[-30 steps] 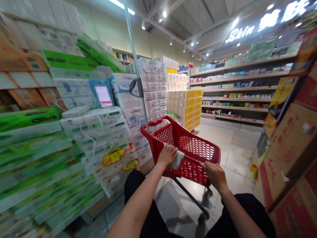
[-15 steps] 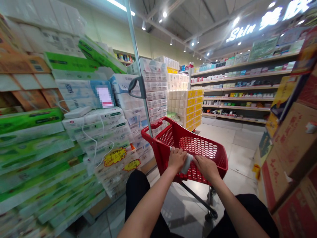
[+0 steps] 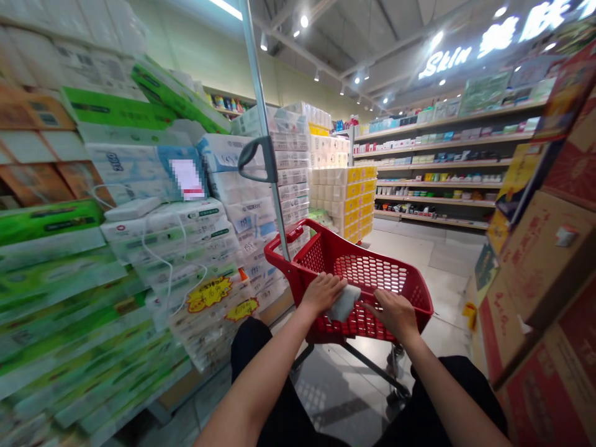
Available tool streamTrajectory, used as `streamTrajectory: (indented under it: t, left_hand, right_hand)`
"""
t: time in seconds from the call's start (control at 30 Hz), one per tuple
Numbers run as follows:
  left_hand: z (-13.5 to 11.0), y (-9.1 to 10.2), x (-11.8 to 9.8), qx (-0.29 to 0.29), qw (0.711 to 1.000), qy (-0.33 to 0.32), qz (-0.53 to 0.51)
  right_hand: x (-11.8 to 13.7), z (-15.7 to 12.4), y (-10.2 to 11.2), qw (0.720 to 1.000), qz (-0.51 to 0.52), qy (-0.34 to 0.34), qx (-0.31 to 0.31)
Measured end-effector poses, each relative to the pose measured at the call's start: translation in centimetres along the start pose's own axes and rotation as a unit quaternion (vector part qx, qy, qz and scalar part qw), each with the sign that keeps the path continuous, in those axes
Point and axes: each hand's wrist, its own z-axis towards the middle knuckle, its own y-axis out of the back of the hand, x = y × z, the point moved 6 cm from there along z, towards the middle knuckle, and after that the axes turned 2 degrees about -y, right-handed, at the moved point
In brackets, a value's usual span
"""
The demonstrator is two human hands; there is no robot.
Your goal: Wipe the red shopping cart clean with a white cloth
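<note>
Two hands, head view: both rest on the near rim of the red cart (image 3: 326, 256), close together.
Left hand (image 3: 321, 292): palm down, fingers (image 3: 336, 285) bent over a white cloth (image 3: 345, 304) and pressing it onto the rim.
Right hand (image 3: 395, 313): lies on the same rim just right of the cloth, fingers loosely bent and pointing toward it; whether they clasp the rim underneath is hidden, so I cannot tell.
Cloth position: bunched on the near rim, left of its middle, between the hands.
Progress, as a judgement: the cloth is partway along the near edge; the side rims, the far rim and the mesh walls are not under it. No dirt or wet streak shows, so which parts are already wiped cannot be told.
Cart contents: nothing visible inside.
Surroundings: metal pole (image 3: 261, 105) rising at the cart's left corner, stacked tissue packs (image 3: 162, 236) on the left, cardboard boxes (image 3: 549, 267) on the right, shelves (image 3: 442, 167) beyond.
</note>
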Motion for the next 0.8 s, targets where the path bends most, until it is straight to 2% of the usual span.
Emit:
streamTrajectory:
  t: [0.13, 0.2, 0.27, 0.37, 0.47, 0.57, 0.67, 0.8]
  left_hand:
    - [-0.5, 1.0, 2.8, -0.011, 0.999, 0.034, 0.012]
    - [-0.5, 1.2, 3.5, -0.018, 0.997, 0.070, 0.013]
    - [-0.3, 1.2, 3.2, -0.029, 0.993, 0.115, 0.014]
    - [0.6, 0.4, 0.5, -0.046, 0.988, 0.150, 0.007]
    - [1.9, -1.1, -3.8, -0.051, 0.989, 0.136, -0.015]
    - [2.4, -2.0, -6.3, -0.054, 0.989, 0.133, -0.026]
    - [2.2, -2.0, -6.3, -0.039, 0.996, 0.078, -0.028]
    - [0.7, -1.1, -3.3, -0.010, 1.000, 0.019, -0.015]
  right_hand:
    - [0.4, 0.1, 0.0, 1.000, 0.000, 0.001, -0.007]
    - [0.9, 0.1, 0.0, 1.000, 0.003, 0.004, -0.009]
    - [1.3, 0.2, -0.1, 1.000, 0.001, 0.002, -0.011]
    - [2.0, 0.3, -0.2, 1.000, 0.001, -0.001, -0.009]
    - [2.4, 0.2, -0.5, 1.000, 0.007, -0.004, 0.000]
    - [2.5, 0.1, -0.7, 1.000, 0.013, -0.010, 0.002]
    - [2.6, -0.1, -0.7, 1.000, 0.024, -0.003, 0.006]
    - [2.6, -0.1, -0.4, 0.999, 0.028, 0.011, 0.012]
